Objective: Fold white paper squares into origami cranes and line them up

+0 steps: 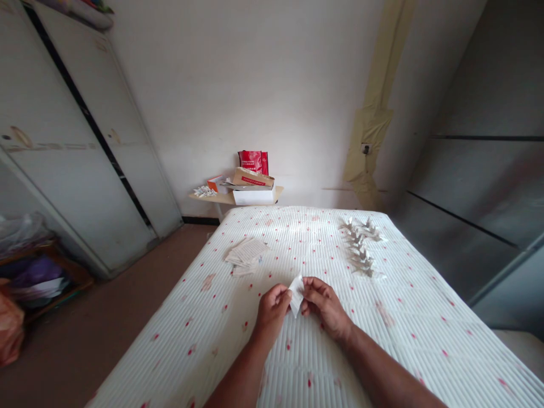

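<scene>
A small piece of folded paper (296,296), pale and roughly diamond-shaped, is held up between my two hands above the bed. My left hand (274,306) pinches its left edge between thumb and fingers. On the opposite edge, the fingers of my right hand (325,303) are closed on the same paper. Beyond my left hand lies a loose stack of printed paper sheets (245,255). Several folded paper cranes (360,246) stand grouped on the bed, ahead and to the right of my right hand.
The bed (204,340) has a white ribbed cover with red specks. Behind it, a small table (223,198) carries a white box (254,196), a red bag (251,161) and a pile of small white pieces (204,191). Cabinets (85,130) line the left wall.
</scene>
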The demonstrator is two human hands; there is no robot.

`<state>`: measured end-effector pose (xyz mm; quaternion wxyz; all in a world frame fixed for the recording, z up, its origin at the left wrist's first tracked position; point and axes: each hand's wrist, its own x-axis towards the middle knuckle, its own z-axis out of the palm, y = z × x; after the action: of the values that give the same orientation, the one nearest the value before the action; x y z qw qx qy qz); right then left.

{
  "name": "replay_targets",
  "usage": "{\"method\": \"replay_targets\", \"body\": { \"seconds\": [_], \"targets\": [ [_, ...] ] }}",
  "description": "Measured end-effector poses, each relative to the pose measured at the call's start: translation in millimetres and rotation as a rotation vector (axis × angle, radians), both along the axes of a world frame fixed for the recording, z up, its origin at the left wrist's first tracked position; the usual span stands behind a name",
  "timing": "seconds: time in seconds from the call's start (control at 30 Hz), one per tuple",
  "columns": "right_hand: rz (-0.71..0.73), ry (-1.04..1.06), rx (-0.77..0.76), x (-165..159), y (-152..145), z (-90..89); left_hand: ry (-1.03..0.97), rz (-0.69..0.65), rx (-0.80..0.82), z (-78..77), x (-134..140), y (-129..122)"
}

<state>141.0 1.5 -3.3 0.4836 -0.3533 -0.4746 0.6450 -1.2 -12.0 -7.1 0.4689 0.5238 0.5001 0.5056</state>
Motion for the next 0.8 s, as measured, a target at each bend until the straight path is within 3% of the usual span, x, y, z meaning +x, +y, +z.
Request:
{"method": "replay_targets", "body": {
  "seconds": [0.2,0.37,0.57,0.8],
  "targets": [
    [-0.08,0.014,0.02,-1.7,1.1,-5.1,-0.017,-0.04,0.023,7.1,-1.3,-4.2],
    [-0.078,-0.009,0.082,-2.6,-0.6,-5.3,-0.081,-0.148,0.0,9.0,-3.1,-5.8],
    [-0.067,-0.118,0.18,-5.7,-3.2,-7.8,0.005,-0.062,0.002,-2.8,-2.0,-0.1],
    [-0.01,-0.199,0.283,-3.2,-2.5,-16.1,0.065,-0.033,0.013,0.1,-3.0,-0.7]
  ]
}}
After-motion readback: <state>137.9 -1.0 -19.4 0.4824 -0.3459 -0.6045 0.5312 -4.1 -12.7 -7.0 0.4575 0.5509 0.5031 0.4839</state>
